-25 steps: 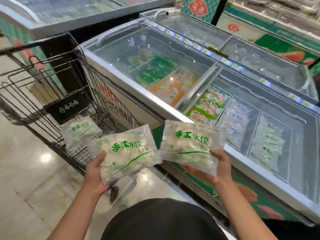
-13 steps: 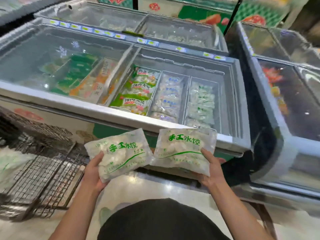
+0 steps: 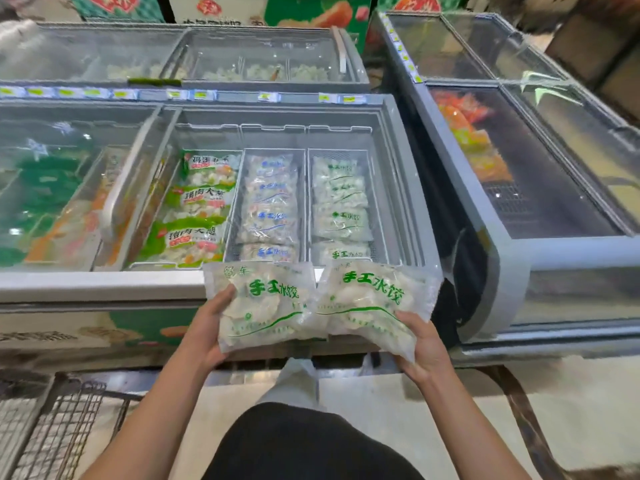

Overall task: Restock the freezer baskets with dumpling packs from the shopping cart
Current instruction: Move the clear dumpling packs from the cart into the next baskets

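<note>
Supermarket freezer aisle, chest freezers filling the top half of the frame and a pale tiled floor along the bottom. The two dumpling packs are dead center: the left pack (image 3: 265, 303) is gripped by the left hand (image 3: 207, 327) along its left edge, the right pack (image 3: 372, 301) is held by the right hand (image 3: 420, 344) from below at its lower right corner. Both hands are clamped on plastic, thumbs on top.

A second ago the packs were over the shopping cart (image 3: 52, 431), with the freezer off to the right. Now the cart has slid to the lower left corner and the packs hang right over the front rim of the open freezer (image 3: 104, 284), side by side and touching. So the carry looks done and the drop comes next, I'd say.

Just above the right pack is the right basket (image 3: 341, 202), stacked with the same green-lettered packs, probably the target. The middle basket (image 3: 270, 206) has blue-lettered ones, and further left sit bright green bags (image 3: 197, 209). A closed-lid freezer (image 3: 519, 168) fills the upper right.
</note>
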